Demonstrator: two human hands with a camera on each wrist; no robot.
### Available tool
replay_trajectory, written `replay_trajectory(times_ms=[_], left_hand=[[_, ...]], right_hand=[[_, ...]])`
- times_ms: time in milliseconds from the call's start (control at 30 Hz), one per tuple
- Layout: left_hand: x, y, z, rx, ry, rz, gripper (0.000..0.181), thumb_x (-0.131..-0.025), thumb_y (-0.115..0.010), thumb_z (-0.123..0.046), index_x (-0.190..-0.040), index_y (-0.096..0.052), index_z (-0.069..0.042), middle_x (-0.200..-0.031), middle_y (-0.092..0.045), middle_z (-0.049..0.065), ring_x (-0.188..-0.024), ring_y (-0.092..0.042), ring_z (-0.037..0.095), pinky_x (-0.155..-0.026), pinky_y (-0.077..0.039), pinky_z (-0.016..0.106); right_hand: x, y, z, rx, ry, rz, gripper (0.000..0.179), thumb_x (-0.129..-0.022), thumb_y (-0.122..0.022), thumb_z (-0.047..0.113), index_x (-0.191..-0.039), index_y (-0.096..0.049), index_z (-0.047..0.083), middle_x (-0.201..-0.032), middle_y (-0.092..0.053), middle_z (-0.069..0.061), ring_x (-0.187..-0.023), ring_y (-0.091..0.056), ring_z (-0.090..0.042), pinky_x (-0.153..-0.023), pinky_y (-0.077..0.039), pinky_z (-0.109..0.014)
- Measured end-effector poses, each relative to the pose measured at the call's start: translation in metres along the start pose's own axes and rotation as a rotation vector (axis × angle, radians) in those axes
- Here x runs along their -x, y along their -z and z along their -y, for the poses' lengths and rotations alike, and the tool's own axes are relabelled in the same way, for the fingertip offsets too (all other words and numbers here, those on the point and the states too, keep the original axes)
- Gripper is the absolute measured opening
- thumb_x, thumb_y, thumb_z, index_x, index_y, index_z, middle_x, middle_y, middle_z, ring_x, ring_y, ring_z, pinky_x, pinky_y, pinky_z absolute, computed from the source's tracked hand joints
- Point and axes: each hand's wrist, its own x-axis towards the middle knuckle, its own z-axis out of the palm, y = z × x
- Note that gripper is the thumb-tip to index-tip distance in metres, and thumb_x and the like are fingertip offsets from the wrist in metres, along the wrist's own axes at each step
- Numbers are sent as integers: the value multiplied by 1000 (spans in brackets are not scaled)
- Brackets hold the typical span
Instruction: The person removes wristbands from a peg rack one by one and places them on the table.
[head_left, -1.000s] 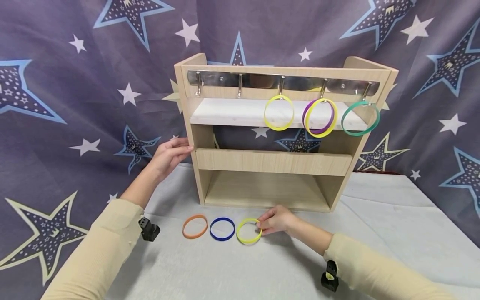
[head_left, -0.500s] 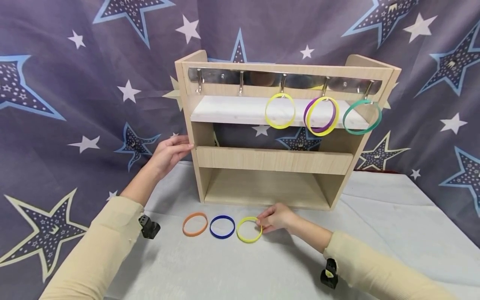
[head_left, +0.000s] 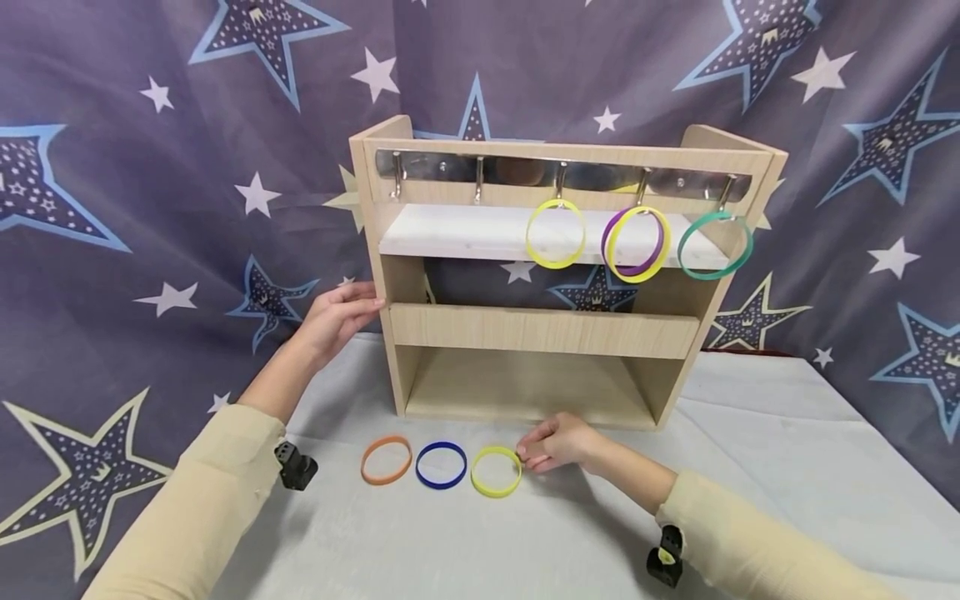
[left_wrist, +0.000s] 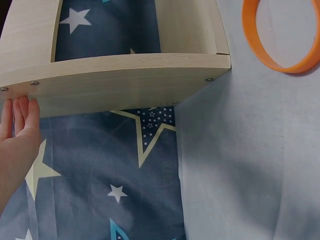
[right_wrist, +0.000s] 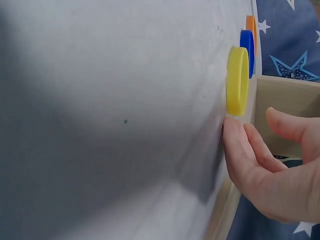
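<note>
My left hand rests its straight fingertips against the outer left side of a wooden shelf unit; the left wrist view shows the fingers at that panel. My right hand is at the right edge of a yellow silicone wristband lying on the table. In the right wrist view its thumb stands apart from the fingers, with fingertips right at the yellow band and nothing between them. Left of it lie a blue wristband and an orange wristband, in a row.
A metal hook rail runs along the unit's top. From its hooks hang a yellow band, a purple band with another yellow band, and a green band. The two left hooks are bare. A star-patterned curtain hangs behind.
My right hand's fingers have let go of the yellow wristband and sit slightly right of it. The left hand stays against the unit. The head view has shifted slightly.
</note>
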Motion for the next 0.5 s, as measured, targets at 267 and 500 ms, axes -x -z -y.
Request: replay_trajectory(times_ms=[267, 500], left_hand=[[1, 0, 3, 18, -21, 1, 58, -94, -52, 1, -142, -24, 17, -105, -55, -3, -93, -61, 0, -87, -51, 9], [2, 0, 3, 28, -31, 7, 59, -94, -51, 1, -143, -23, 17, -105, -55, -3, -93, -62, -1, -88, -51, 9]], right_hand=[[1, 6, 0, -22, 1, 32, 28, -88, -65, 2, -110, -64, -13, -83, -73, -6, -70, -68, -8, -76, -62, -28], [4, 10, 7, -31, 37, 10, 31, -88, -64, 2, -115, -61, -14, -92, -74, -13, -74, -69, -9, -80, -61, -31]])
